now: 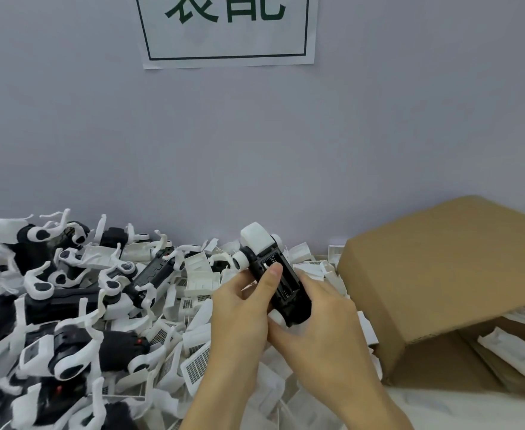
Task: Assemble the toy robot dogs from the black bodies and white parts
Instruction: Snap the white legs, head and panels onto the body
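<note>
I hold a black robot dog body (286, 290) with a white head piece (256, 237) above the pile, its underside facing me. My left hand (242, 308) grips its left side, thumb pressing on the underside. My right hand (320, 324) cups its right side and lower end, fingers curled round it. White round joints (241, 259) show at the body's corners. Assembled black-and-white dogs (69, 305) with white legs lie heaped at the left. Loose white parts (199, 361) cover the middle.
A brown cardboard box (441, 274) lies on its side at the right, with white parts (512, 352) inside its opening. A grey wall rises behind the pile, with a paper sign (227, 32) taped on it.
</note>
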`<state>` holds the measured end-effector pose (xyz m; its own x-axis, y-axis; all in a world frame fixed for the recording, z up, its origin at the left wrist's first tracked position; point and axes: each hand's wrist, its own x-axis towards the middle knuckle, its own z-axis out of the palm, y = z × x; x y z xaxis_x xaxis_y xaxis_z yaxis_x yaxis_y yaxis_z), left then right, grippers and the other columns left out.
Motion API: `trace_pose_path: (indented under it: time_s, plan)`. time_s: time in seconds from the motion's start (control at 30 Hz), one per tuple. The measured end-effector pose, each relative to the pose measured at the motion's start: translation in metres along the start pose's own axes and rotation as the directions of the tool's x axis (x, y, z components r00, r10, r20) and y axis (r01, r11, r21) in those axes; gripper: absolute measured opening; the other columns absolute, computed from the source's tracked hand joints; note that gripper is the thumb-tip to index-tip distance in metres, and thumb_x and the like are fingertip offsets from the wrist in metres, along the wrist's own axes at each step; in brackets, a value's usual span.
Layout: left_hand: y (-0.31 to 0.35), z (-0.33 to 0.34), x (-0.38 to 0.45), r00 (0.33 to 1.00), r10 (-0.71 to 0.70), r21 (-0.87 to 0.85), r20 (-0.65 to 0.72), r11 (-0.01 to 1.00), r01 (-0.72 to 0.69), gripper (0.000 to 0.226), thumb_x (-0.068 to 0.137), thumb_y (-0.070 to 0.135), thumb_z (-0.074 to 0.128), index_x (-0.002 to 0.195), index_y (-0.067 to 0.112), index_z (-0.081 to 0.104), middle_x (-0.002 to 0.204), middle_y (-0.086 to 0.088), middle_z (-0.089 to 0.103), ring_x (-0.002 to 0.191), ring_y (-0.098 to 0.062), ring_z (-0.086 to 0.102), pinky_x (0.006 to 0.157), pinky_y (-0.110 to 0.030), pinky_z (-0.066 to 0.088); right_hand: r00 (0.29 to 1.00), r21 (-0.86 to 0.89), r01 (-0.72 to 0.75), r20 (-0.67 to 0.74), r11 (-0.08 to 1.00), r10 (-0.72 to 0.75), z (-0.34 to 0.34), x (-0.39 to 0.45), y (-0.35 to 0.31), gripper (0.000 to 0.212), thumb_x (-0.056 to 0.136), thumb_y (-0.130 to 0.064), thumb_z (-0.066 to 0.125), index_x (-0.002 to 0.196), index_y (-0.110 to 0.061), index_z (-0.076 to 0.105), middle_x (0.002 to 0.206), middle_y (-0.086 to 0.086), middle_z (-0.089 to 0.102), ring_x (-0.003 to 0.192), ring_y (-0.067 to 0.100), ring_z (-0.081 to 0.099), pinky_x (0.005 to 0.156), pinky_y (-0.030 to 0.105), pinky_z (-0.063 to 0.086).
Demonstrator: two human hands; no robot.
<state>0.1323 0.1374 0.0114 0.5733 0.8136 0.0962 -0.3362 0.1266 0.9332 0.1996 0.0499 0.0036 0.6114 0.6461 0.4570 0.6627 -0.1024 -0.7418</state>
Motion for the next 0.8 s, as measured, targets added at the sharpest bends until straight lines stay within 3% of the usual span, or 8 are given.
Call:
trace_pose_path:
  time_s: [0.13,0.2,0.27,0.4,0.53,0.67,0.73,0.8]
  plan:
    - [-0.002,0.002,-0.001,0.999,0.028,0.036,0.021,0.999,-0.028,0.028,0.078,0.041,0.075,0.098,0.021,0.08,0.092,-0.009,0.08,0.088,-0.028,0.077,0.065,-0.029,0.053,0.999,-0.018,0.014,-0.032,1.0,-0.014,-0.005,0.0,0.002,0.034,0.071,-0.038,0.082,0.103,-0.043,0.068,0.088,-0.019,0.069,0.088,0.003,0.065,0.07,0.02,0.051]
    - [-0.002,0.003,-0.002,0.999,0.036,0.057,0.025,0.998,-0.037,0.034,0.074,0.045,0.075,0.099,0.022,0.079,0.092,-0.008,0.08,0.09,-0.029,0.077,0.075,-0.039,0.056,0.998,-0.023,0.001,-0.056,1.0,-0.002,-0.006,-0.001,0.003,0.03,0.069,-0.041,0.082,0.096,-0.042,0.069,0.082,-0.019,0.069,0.083,0.002,0.065,0.064,0.015,0.047]
    - [-0.002,0.003,-0.002,0.999,0.039,0.083,0.024,0.996,-0.041,0.024,0.082,0.039,0.075,0.1,0.023,0.079,0.092,-0.007,0.08,0.092,-0.026,0.077,0.09,-0.049,0.057,0.998,-0.02,-0.008,-0.058,1.0,0.007,-0.005,-0.001,0.005,0.028,0.068,-0.042,0.083,0.092,-0.041,0.069,0.081,-0.02,0.068,0.08,0.001,0.064,0.062,0.014,0.045]
    - [-0.003,0.001,-0.001,0.999,0.048,0.103,0.004,0.993,-0.048,0.014,0.092,0.028,0.071,0.102,0.021,0.078,0.092,-0.003,0.08,0.09,-0.02,0.077,0.087,-0.044,0.057,0.999,0.051,-0.025,0.039,0.998,0.023,-0.002,0.0,0.006,0.035,0.075,-0.041,0.081,0.106,-0.042,0.067,0.095,-0.018,0.069,0.095,0.002,0.064,0.078,0.025,0.053]
    - [-0.002,-0.001,0.0,0.996,0.087,0.108,0.017,0.99,-0.088,0.012,0.095,0.021,0.069,0.105,0.021,0.076,0.094,-0.002,0.08,0.091,-0.019,0.077,0.077,-0.036,0.057,0.987,0.091,-0.016,0.159,0.996,0.001,-0.006,0.0,0.006,0.048,0.082,-0.032,0.077,0.125,-0.043,0.058,0.115,-0.02,0.064,0.113,-0.001,0.058,0.091,0.022,0.049]
    - [-0.003,0.0,0.0,0.973,0.213,0.212,0.091,0.95,-0.228,0.019,0.093,0.009,0.07,0.105,0.024,0.073,0.094,0.005,0.079,0.087,-0.012,0.076,0.067,-0.021,0.057,0.994,0.243,-0.067,0.1,0.968,0.044,-0.022,0.005,0.005,0.055,0.093,-0.009,0.061,0.134,-0.045,0.054,0.13,-0.024,0.06,0.126,-0.005,0.051,0.099,0.016,0.048]
    - [-0.005,0.001,-0.002,0.952,0.252,0.287,0.174,0.912,-0.294,0.023,0.092,0.008,0.07,0.107,0.025,0.074,0.092,0.003,0.079,0.083,-0.015,0.075,0.067,-0.026,0.059,0.998,0.348,-0.061,0.026,0.935,0.056,-0.027,0.007,0.007,0.057,0.091,-0.017,0.07,0.137,-0.046,0.052,0.131,-0.026,0.06,0.125,-0.009,0.051,0.101,0.021,0.048]
    - [-0.009,0.002,-0.004,0.924,0.283,0.401,0.256,0.839,-0.368,0.024,0.09,0.007,0.068,0.102,0.026,0.075,0.087,0.004,0.078,0.079,-0.017,0.074,0.068,-0.035,0.06,0.996,0.386,-0.087,0.001,0.918,0.094,-0.026,0.007,0.006,0.075,0.08,-0.035,0.083,0.144,-0.041,0.044,0.131,-0.03,0.056,0.122,-0.01,0.053,0.099,0.024,0.048]
